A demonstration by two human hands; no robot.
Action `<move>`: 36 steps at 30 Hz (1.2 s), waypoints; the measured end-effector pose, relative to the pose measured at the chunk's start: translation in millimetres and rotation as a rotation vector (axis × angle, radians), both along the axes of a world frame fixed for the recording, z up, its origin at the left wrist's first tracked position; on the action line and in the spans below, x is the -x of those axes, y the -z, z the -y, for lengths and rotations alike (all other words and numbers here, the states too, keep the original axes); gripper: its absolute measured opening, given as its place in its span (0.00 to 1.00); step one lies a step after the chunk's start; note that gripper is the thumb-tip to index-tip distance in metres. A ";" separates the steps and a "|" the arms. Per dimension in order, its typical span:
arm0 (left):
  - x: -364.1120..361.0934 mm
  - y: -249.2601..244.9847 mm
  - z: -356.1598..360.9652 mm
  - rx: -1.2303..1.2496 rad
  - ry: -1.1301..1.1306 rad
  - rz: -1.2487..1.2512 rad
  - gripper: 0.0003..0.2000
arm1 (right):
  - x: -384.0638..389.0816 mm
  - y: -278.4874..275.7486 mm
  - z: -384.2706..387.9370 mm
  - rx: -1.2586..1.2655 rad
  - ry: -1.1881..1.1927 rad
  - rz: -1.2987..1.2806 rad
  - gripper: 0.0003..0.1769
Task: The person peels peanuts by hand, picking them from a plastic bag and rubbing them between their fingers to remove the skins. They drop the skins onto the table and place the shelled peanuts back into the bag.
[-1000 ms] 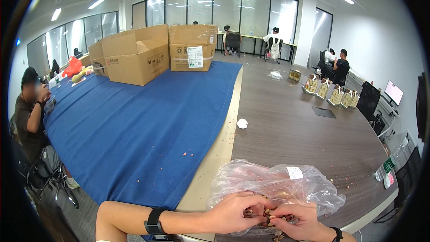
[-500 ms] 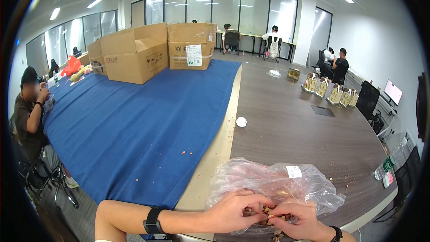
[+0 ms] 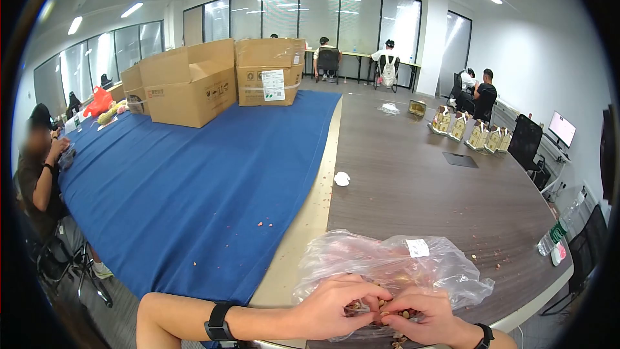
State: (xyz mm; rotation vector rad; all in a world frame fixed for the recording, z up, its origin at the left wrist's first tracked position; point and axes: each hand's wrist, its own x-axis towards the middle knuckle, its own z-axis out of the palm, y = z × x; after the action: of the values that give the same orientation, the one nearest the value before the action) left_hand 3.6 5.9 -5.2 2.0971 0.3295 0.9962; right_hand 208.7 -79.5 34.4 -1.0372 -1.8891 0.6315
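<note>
A clear plastic bag [image 3: 387,252] with a white label lies on the brown table, its contents reddish and tan, nut-like pieces [image 3: 408,313]. My left hand [image 3: 339,307] is over the bag's near part, thumb and fingers pinched together. My right hand [image 3: 423,317] meets it from the right, its fingertips also pinched, near the left fingertips. Whatever small piece each pinch holds is too small to name. Both wrists wear black bands.
Blue cloth [image 3: 213,181] covers the left side, with cardboard boxes [image 3: 194,84] at its back. On the brown table are crumpled tissue [image 3: 341,179], small house models [image 3: 476,136], a dark flat panel [image 3: 460,159] and a bottle [image 3: 554,236]. A person [image 3: 39,174] sits at left; others sit farther back.
My fingertips have come closer together over the nut-like pieces. The whole view has shifted slightly. The person at left has leaned a little.
</note>
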 end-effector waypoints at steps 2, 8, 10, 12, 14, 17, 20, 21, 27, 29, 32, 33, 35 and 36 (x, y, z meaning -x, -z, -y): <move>-0.7 0.9 0.5 0.009 0.002 0.008 0.19 | 0.2 1.8 -0.6 -0.030 -0.005 -0.010 0.08; 0.1 -2.0 0.3 -0.009 0.008 0.015 0.18 | -0.2 1.1 -2.1 -0.022 -0.024 0.016 0.08; -0.4 -4.4 0.8 -0.030 0.020 0.059 0.15 | -0.3 1.3 -2.0 -0.007 -0.028 0.022 0.08; -0.2 -5.2 1.2 -0.024 0.022 0.054 0.14 | -0.4 0.4 -2.4 -0.021 -0.025 0.031 0.08; -0.5 -5.9 1.6 -0.016 0.026 0.043 0.13 | -0.7 0.8 -2.5 -0.034 -0.019 0.034 0.08; 0.0 -6.5 1.8 -0.031 0.035 0.075 0.11 | -0.4 2.5 -2.1 -0.031 -0.016 0.020 0.07; 1.5 -6.3 0.5 -0.086 0.040 0.043 0.10 | -0.7 2.0 -2.3 -0.010 -0.009 0.023 0.07; 1.7 -6.0 0.9 -0.085 0.038 0.035 0.10 | -0.5 2.5 -2.7 -0.021 -0.012 0.017 0.07; 1.0 -4.6 0.9 -0.078 0.045 0.016 0.10 | -0.8 3.4 -2.6 -0.027 -0.016 0.015 0.07; 1.7 -4.3 1.0 -0.072 0.052 0.000 0.09 | -0.3 4.2 -2.5 -0.021 -0.014 0.018 0.07; 2.2 -5.4 2.6 -0.053 0.055 -0.042 0.08 | 0.0 4.1 -2.4 -0.028 -0.010 0.025 0.07; 2.5 -5.5 2.7 -0.048 0.051 -0.050 0.08 | 0.0 4.1 -2.4 -0.026 -0.012 0.026 0.07; 2.3 -5.6 2.3 -0.047 0.048 -0.057 0.08 | -0.4 4.0 -2.8 -0.026 -0.013 0.027 0.07; 2.1 -5.2 2.4 -0.053 0.050 -0.052 0.08 | -0.6 4.0 -2.9 -0.032 -0.015 0.031 0.07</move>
State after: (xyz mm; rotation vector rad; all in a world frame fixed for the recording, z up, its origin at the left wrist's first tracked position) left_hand 1.5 3.5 0.1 2.1712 0.2778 0.9313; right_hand 209.3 -76.6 30.4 -1.0189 -1.9291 0.5948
